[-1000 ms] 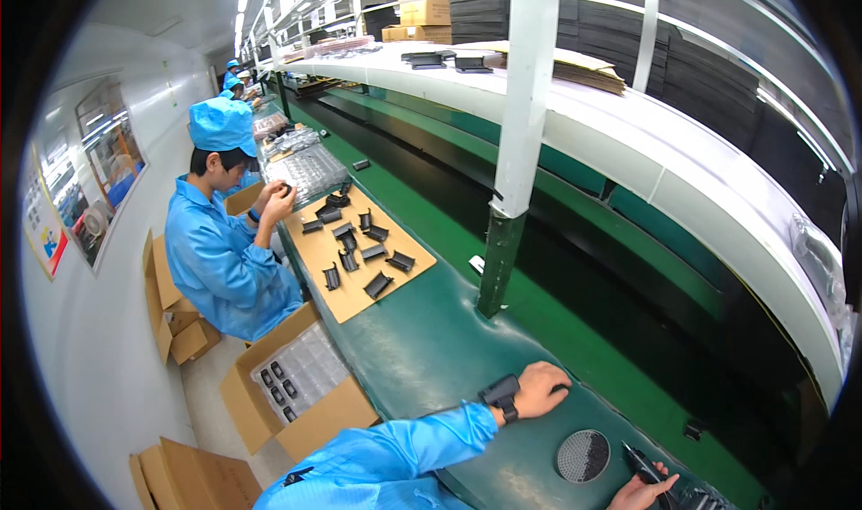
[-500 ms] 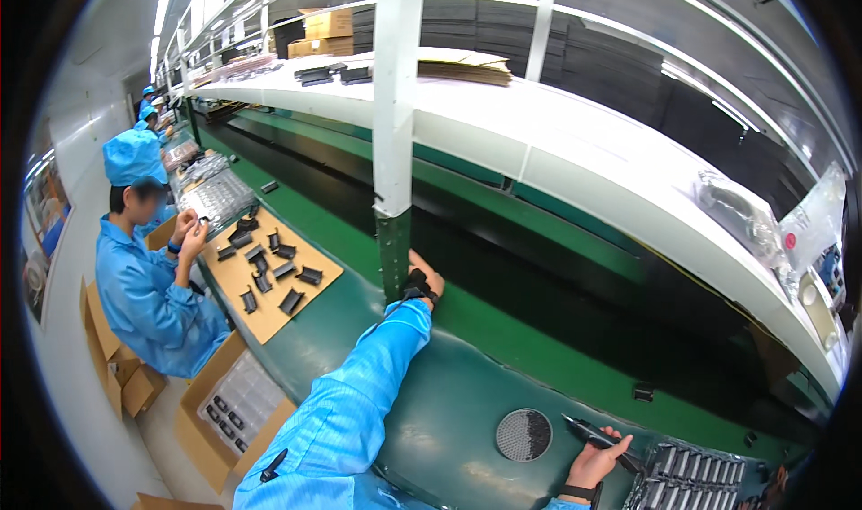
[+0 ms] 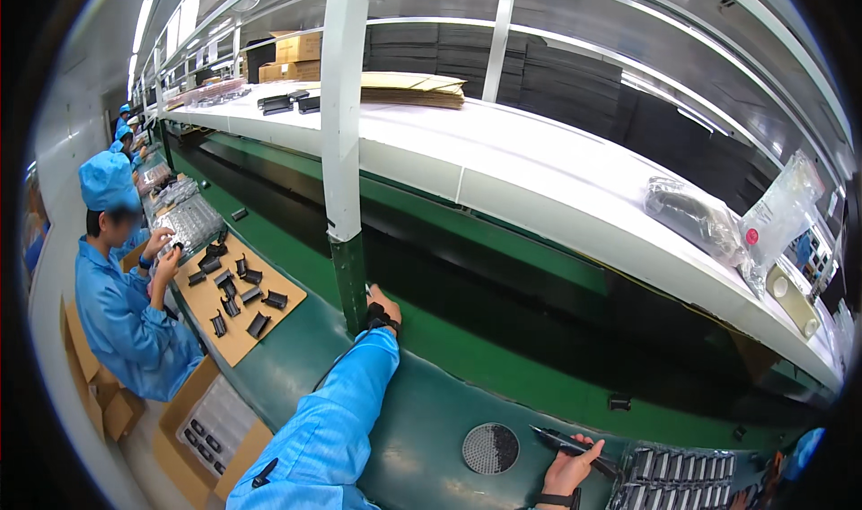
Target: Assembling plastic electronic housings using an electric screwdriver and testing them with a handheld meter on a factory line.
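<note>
My left hand point(image 3: 385, 307) reaches out over the green belt, just right of the foot of the post point(image 3: 350, 281). Its fingers are small and partly turned away, so what they hold, if anything, does not show. At the lower right my right hand point(image 3: 569, 467) is closed round a slim black tool point(image 3: 558, 440), like an electric screwdriver, its narrow tip pointing left. Beside that tip lies a round dish point(image 3: 485, 458) with dark little pieces at its right side. Right of the hand, a plastic-wrapped tray point(image 3: 634, 465) holds rows of black parts with silvery bars.
A co-worker in blue point(image 3: 135, 303) sits at the left by a brown board point(image 3: 235, 353) with several black parts. An open carton point(image 3: 171, 447) stands below. A long white shelf point(image 3: 557, 169) overhangs the belt point(image 3: 503, 375). Another blue cap point(image 3: 802, 454) shows at the right edge.
The view has swung, so the scene sits further left. At the right edge a blue cap has come into view. Both hands keep about the same places beside the post and the dish.
</note>
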`<action>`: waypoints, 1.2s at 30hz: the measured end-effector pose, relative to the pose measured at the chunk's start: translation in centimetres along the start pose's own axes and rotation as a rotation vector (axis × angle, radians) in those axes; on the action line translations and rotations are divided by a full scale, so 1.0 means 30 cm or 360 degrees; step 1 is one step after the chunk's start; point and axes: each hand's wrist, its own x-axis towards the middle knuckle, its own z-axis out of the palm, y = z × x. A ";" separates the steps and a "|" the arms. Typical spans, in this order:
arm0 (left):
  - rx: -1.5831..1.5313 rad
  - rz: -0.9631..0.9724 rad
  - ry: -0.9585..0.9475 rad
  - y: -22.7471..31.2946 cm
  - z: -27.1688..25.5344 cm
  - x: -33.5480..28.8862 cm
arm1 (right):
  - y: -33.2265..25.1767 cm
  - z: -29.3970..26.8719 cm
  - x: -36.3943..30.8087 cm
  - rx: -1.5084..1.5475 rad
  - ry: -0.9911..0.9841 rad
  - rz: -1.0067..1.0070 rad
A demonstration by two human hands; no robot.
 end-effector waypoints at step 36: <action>-0.3170 0.1358 -0.1196 0.108 -0.594 -0.979 | -0.078 0.649 -0.249 -0.0166 -0.1046 -0.1198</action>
